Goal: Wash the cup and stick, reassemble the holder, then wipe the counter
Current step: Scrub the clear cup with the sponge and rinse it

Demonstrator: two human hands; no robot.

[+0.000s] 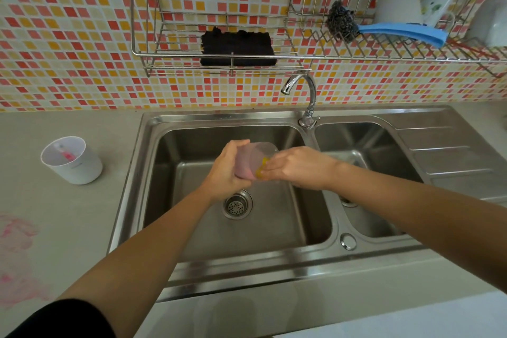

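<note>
Over the left sink basin (192,145) my left hand (225,170) grips a translucent pinkish cup (253,158) tilted on its side, mouth toward the right. My right hand (299,166) reaches into the cup's mouth and pinches a yellow sponge (262,170) against the inside. The white holder (72,160) stands on the counter at the left, with a pink-tipped stick (65,155) lying inside it. Pink stains (16,233) mark the counter near the left edge.
The faucet (304,96) rises behind the basins with no water visibly running. A wall rack holds a black cloth (237,48). The dish rack at the right carries a steel scourer (341,20), a blue cloth (403,31), bowls and a mug. The right basin (365,151) adjoins a draining board.
</note>
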